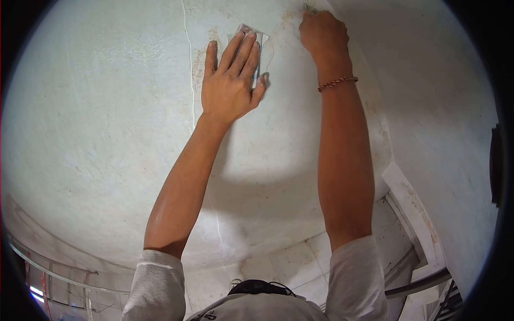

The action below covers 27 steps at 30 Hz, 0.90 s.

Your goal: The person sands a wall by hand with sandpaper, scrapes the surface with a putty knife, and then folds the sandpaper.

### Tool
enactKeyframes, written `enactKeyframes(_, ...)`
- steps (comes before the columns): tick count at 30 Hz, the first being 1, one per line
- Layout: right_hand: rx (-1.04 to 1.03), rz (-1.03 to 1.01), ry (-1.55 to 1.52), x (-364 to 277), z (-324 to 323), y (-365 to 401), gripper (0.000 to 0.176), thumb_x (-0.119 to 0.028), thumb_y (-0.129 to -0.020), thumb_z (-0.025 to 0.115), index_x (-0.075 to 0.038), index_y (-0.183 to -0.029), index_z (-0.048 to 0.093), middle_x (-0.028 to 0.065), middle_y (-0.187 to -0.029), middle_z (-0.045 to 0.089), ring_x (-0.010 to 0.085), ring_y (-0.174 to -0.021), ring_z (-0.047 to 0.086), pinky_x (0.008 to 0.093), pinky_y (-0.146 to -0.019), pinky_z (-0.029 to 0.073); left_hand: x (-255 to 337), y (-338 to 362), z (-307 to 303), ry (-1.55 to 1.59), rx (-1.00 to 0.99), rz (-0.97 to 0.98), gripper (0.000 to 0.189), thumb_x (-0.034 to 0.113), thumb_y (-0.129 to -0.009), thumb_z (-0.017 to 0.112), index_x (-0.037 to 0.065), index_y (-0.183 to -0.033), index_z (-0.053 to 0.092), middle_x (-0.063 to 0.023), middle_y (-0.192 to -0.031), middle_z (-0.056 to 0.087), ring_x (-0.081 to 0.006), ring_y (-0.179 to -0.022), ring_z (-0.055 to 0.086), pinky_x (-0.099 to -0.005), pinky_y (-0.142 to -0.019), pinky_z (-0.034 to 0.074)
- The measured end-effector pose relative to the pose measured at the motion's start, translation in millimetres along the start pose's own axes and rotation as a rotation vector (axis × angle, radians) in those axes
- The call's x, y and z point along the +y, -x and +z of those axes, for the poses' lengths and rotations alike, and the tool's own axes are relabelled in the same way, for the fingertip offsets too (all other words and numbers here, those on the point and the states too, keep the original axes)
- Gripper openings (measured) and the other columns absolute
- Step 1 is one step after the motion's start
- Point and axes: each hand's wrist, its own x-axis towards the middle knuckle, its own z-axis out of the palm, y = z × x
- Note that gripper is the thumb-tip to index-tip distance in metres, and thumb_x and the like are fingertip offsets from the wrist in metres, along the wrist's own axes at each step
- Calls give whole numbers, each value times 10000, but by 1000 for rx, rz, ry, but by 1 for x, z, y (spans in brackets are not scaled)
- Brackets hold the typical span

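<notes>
My left hand (230, 80) lies flat on the pale wall (123, 107) with its fingers stretched out. Beneath those fingers a folded sheet (262, 38), greyish with a white edge, is pressed to the surface; its exact kind does not show clearly. My right hand (325, 35) is higher and to the right, closed in a fist near the wall. A small greyish tip (309, 7) sticks out past its fingers, and the rest of that thing is hidden. Brownish scuffed patches (288, 20) mark the wall around both hands.
A thin white line (189, 64) runs down the wall left of my left hand. At right, another wall (444, 101) meets it in a corner, with a white ledge (412, 203) lower down. Metal railing (64, 278) stands at lower left. Floor tiles (289, 267) lie below.
</notes>
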Motion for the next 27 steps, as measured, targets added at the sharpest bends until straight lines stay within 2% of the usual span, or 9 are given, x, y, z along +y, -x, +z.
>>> enactKeyframes(2, 54, -112, 46, -6, 0, 3, 495, -401, -941, 439, 30, -1084, 636, 271, -1099, 624, 422, -1062, 587, 453, -957, 452, 1, -3, 2, -7, 17, -4, 480, 289, -813, 589, 37, -1222, 597, -56, -1389, 493, -212, -1335, 389, -560, -1091, 248)
enactKeyframes(4, -15, -112, -61, -22, -28, 29, 388, -278, -946, 490, 78, -958, 643, 281, -924, 643, 445, -854, 631, 448, -849, 507, 2, -1, 0, 20, 12, -13, 490, 289, -812, 586, 26, -1226, 590, -66, -1391, 489, -219, -1335, 389, -568, -1089, 243)
enactKeyframes(8, 241, -60, -73, -23, -13, 32, 358, -259, -947, 490, 41, -880, 674, 236, -889, 666, 388, -845, 649, 436, -806, 505, 2, -4, 0, 20, 12, -20, 506, 287, -810, 583, 17, -1237, 576, -68, -1393, 488, -225, -1334, 391, -572, -1087, 241)
enactKeyframes(10, 147, -168, 36, -26, -27, 39, 352, -234, -955, 478, 31, -846, 683, 194, -858, 681, 332, -822, 664, 416, -772, 499, 4, -2, -2, 12, -1, -16, 514, 284, -809, 583, 9, -1244, 568, -69, -1394, 486, -228, -1338, 384, -577, -1084, 240)
enactKeyframes(13, 139, -39, -33, -26, -19, 37, 353, -222, -959, 472, 29, -830, 683, 176, -853, 682, 307, -796, 672, 419, -762, 492, 5, -2, -3, 27, -14, -31, 516, 284, -807, 585, 10, -1244, 570, -68, -1396, 485, -229, -1341, 381, -577, -1089, 231)
enactKeyframes(22, 228, -125, -44, -26, -16, 35, 340, -212, -948, 480, 26, -806, 677, 184, -813, 673, 322, -729, 664, 426, -705, 504, 2, -1, -1, 25, -8, -13, 504, 283, -805, 584, 23, -1237, 577, -65, -1393, 487, -224, -1337, 384, -566, -1098, 221)
enactKeyframes(23, 211, -117, -42, -23, -15, 39, 340, -212, -948, 480, 26, -806, 677, 184, -813, 673, 322, -729, 664, 426, -705, 504, 3, 3, -1, 31, -25, -16, 504, 283, -805, 584, 23, -1237, 577, -65, -1393, 487, -224, -1337, 384, -566, -1098, 221)
enactKeyframes(25, -68, -75, -13, -29, -32, 47, 464, -360, -943, 441, 40, -1057, 648, 270, -1111, 619, 428, -1060, 583, 461, -956, 448, 2, 0, -1, 25, -43, -36, 560, 291, -818, 573, 73, -1331, 517, -36, -1435, 450, -226, -1355, 369, -557, -1116, 197)
enactKeyframes(27, -11, -22, -21, -13, -7, 23, 461, -358, -944, 441, 38, -1053, 651, 272, -1102, 622, 427, -1056, 586, 461, -950, 452, 3, 0, 0, 26, -35, -32, 555, 289, -818, 572, 72, -1327, 520, -37, -1436, 449, -225, -1355, 370, -559, -1113, 200)
